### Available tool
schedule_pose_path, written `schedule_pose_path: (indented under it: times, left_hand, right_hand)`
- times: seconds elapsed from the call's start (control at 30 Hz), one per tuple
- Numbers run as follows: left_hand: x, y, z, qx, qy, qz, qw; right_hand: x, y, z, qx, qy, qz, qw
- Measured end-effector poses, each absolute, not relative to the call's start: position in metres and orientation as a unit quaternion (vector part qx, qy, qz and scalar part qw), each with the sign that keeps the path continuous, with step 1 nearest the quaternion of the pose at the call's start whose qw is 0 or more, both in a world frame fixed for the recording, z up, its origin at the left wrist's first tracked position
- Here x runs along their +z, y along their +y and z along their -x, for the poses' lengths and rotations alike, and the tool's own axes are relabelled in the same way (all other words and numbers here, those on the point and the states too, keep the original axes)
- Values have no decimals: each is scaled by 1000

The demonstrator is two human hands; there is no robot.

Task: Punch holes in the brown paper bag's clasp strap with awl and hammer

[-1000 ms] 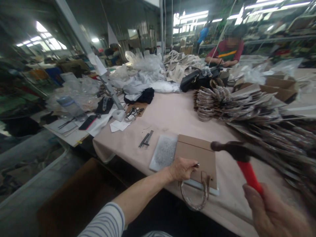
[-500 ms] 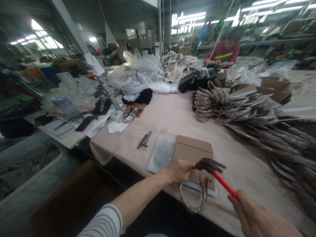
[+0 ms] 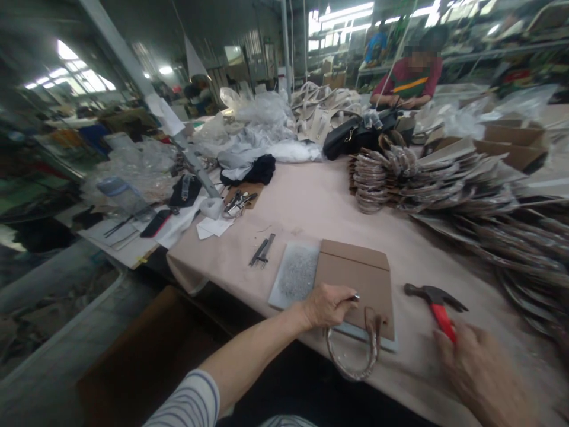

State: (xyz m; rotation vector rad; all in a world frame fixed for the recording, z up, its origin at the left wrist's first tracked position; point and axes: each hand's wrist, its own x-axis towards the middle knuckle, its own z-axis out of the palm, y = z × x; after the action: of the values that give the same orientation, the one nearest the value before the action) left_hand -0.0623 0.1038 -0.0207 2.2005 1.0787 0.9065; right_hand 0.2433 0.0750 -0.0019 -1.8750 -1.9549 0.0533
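My left hand (image 3: 329, 305) is closed on a small metal punch (image 3: 354, 297), of which only the shiny top end shows. It is over a tan bag panel (image 3: 355, 267) with a plastic-wrapped loop handle (image 3: 353, 375) that hangs past the table's front edge. Under the panel lies a pale board (image 3: 291, 276) with a pitted, worn surface. To the right, my right hand (image 3: 486, 362), slightly blurred, is around the red handle of a claw hammer (image 3: 438, 296). The hammer's head is low at the tabletop, apart from the panel.
Slim metal pronged tools (image 3: 262, 251) lie left of the board. Stacked panels with wrapped handles (image 3: 444, 184) fill the right side. Plastic bags (image 3: 262, 118) and a black bag (image 3: 349, 135) are at the back. A co-worker (image 3: 411, 80) sits across the table. A metal post (image 3: 146, 89) rises at left.
The hammer has moved from above the punch in my left hand to the right and down to the tabletop. My left hand stays over the panel, and the view has shifted slightly.
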Motion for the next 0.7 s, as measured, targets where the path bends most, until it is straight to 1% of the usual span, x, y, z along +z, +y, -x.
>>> schedule_pose_path:
  times: [0.07,0.13,0.23,0.27,0.33,0.4,0.43,0.5,0.57,0.63,0.7]
  left_hand:
    - [-20,102,63,345,396,-808,267]
    - [-19,100,62,354,393,-802,279]
    - [-17,98,57,370,399,-769,335]
    - [-15,100,55,394,414,-731,372]
    - [-11,107,53,486,466,-589,448]
    - [-4,119,58,570,513,-426,481]
    - [0,126,65,585,532,-383,477]
    - [10,140,84,557,587,-407,424]
    - [20,149,109,466,668,-492,308]
    - [27,154,134,345,742,-547,174]
    - [29,154,153,229,785,-568,95]
  right_hand:
    - [-2,75,-217,-4,-733,637,238]
    - [-3,73,-185,33,-747,608,265]
    - [-9,68,-144,56,-737,625,251]
    - [-11,66,-136,48,-730,638,238]
    - [-13,63,-128,34,-720,656,222]
    - [-13,63,-128,36,-719,658,222]
    - [-12,62,-129,41,-718,658,225]
    - [-8,61,-131,56,-708,664,235]
    - [-3,59,-132,85,-685,685,232]
    - [4,57,-132,129,-655,718,198]
    - [10,57,-133,181,-619,751,139]
